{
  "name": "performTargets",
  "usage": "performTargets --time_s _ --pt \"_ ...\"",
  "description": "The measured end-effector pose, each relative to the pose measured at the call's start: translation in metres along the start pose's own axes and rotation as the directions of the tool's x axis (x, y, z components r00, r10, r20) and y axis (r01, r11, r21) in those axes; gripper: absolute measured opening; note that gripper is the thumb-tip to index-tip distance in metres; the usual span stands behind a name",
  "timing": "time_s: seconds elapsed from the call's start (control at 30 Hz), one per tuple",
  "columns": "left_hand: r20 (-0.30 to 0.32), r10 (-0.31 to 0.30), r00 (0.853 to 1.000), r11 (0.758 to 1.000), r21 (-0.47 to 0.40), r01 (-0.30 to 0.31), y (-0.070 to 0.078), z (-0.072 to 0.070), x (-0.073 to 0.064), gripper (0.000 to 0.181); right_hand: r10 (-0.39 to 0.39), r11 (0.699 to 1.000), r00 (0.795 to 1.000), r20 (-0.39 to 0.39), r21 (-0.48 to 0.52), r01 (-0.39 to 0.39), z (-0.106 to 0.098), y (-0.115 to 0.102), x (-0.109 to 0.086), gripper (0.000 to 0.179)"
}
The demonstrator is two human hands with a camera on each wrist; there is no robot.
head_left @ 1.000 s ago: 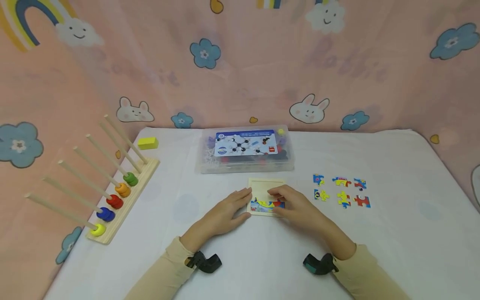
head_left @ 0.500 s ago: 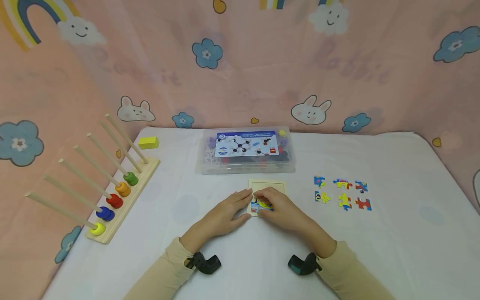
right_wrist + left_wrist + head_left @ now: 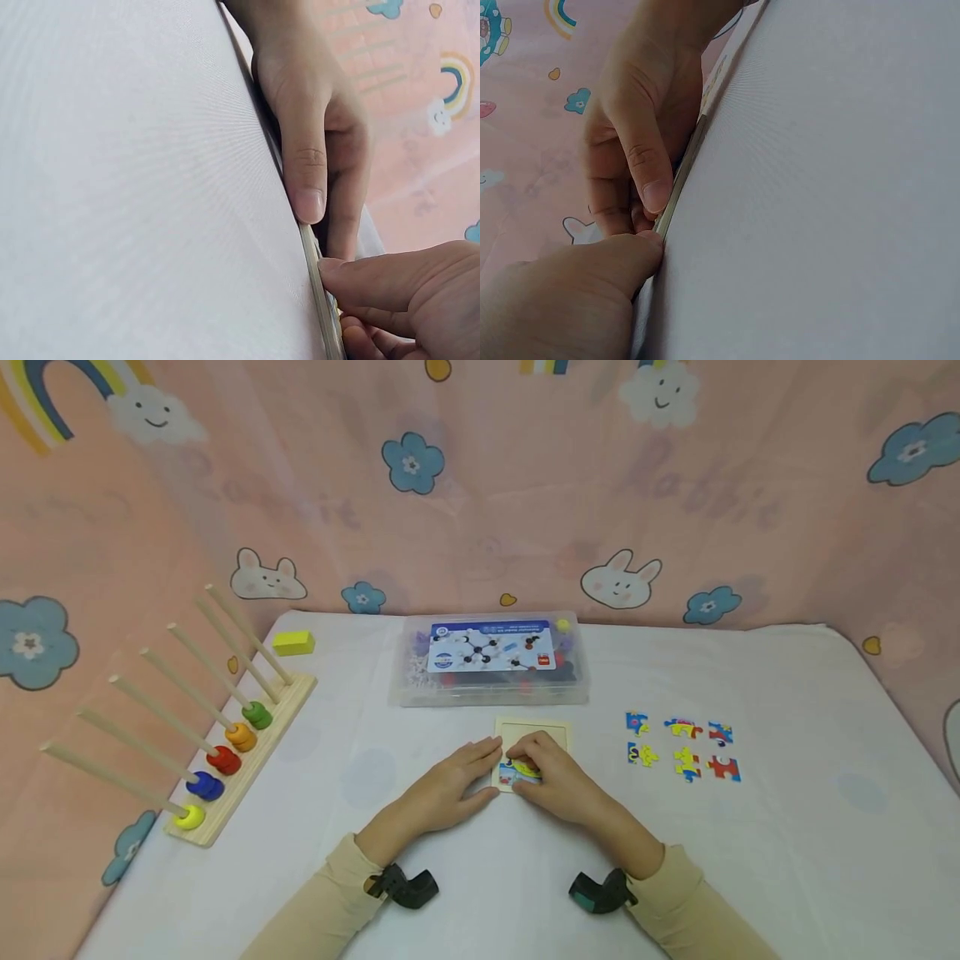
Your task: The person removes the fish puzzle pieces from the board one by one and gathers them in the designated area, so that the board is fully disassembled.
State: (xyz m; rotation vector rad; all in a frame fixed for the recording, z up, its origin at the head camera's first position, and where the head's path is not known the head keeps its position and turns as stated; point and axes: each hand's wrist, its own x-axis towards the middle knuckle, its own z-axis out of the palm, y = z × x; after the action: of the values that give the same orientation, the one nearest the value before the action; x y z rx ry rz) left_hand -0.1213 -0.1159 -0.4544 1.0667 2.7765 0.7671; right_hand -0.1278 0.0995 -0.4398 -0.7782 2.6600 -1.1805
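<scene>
A shallow wooden puzzle tray (image 3: pixel 532 727) lies in front of me, its upper part bare wood. Colourful jigsaw pieces (image 3: pixel 529 768) fill its near row, partly under my fingers. My left hand (image 3: pixel 448 785) rests flat against the tray's left side, fingers nearly straight; in the right wrist view its thumb (image 3: pixel 309 202) touches the tray edge (image 3: pixel 319 289). Over the near row, my right hand (image 3: pixel 558 781) has bent fingers and thumb at the top and bottom of a left-hand piece, seemingly pinching it. The exact contact is partly hidden.
Several loose jigsaw pieces (image 3: pixel 684 762) lie in two rows to the right. Behind the tray sits a clear plastic box (image 3: pixel 491 689) with a molecule label. A wooden peg stand (image 3: pixel 258 777) with coloured rings is at the left, near a yellow block (image 3: pixel 293 643).
My right hand has moved left along the near row of the tray, from its right end to its left part, and then stayed there. My left hand has kept its place.
</scene>
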Motion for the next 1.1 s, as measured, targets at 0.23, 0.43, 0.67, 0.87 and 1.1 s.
performTargets --time_s 0.23,0.43,0.67,0.87,1.1 --pt "-0.011 0.007 1.0 1.0 0.001 -0.007 -0.0002 0.0 0.0002 0.057 0.018 0.999 1.0 -0.001 0.034 -0.018 -0.0006 -0.001 -0.0003 0.034" --pt "-0.013 0.008 1.0 1.0 0.0 -0.008 0.0005 -0.001 0.0004 0.056 0.056 0.998 0.998 -0.014 0.024 -0.056 -0.0003 -0.0036 -0.0006 0.037" --pt "-0.007 0.006 1.0 1.0 -0.003 -0.006 0.0001 -0.0011 -0.0002 0.057 0.071 0.997 0.997 -0.045 -0.006 -0.071 0.0015 -0.0064 -0.0016 0.038" --pt "-0.005 0.001 1.0 1.0 -0.002 -0.001 0.0 -0.0012 0.0001 0.057 0.035 0.998 0.997 -0.075 -0.05 -0.039 0.002 -0.0077 -0.0025 0.04" --pt "-0.006 0.0 1.0 1.0 -0.009 -0.001 0.001 -0.0011 -0.0002 0.056 0.014 0.993 0.997 -0.07 -0.12 -0.022 0.0009 -0.0083 -0.0037 0.039"
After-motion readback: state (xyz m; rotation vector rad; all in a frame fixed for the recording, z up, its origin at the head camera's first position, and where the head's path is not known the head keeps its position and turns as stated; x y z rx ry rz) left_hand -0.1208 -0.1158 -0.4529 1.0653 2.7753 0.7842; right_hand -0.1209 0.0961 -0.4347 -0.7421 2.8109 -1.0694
